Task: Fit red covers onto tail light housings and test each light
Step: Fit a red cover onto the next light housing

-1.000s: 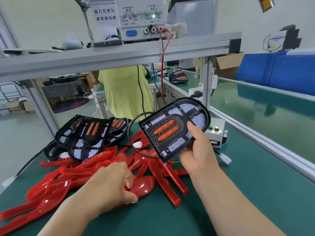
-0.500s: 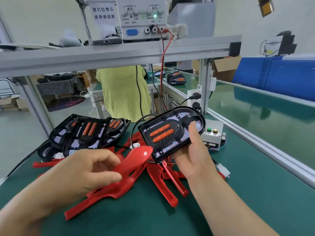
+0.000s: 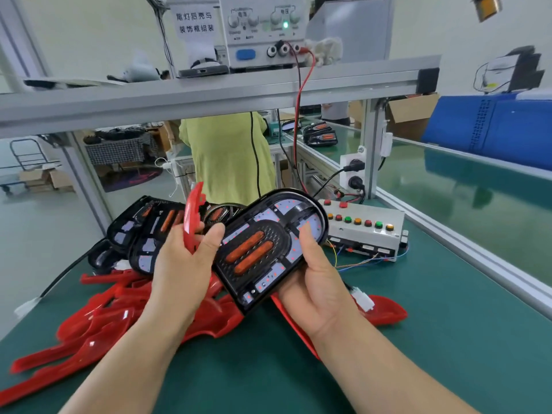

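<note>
My right hand [image 3: 313, 282] grips a black tail light housing [image 3: 268, 246] from below, thumb on its face, tilted above the table. Two orange strips and small lit red points show on the housing. My left hand [image 3: 185, 264] holds a red cover [image 3: 191, 216] upright on edge, right beside the housing's left edge. A pile of red covers [image 3: 104, 318] lies on the green table below both hands. Several more black housings [image 3: 143, 231] are stacked behind my left hand.
A white test box [image 3: 367, 231] with coloured buttons sits right of the housing, wires running from it. A power supply [image 3: 263, 31] stands on the metal shelf above, red lead hanging down. A person in a yellow-green shirt [image 3: 227, 156] stands behind the bench. A white connector [image 3: 363, 300] lies near my right wrist.
My left hand lifted a red cover out of the pile and turned it upright beside the housing. My right hand kept hold of the housing and drew it closer.
</note>
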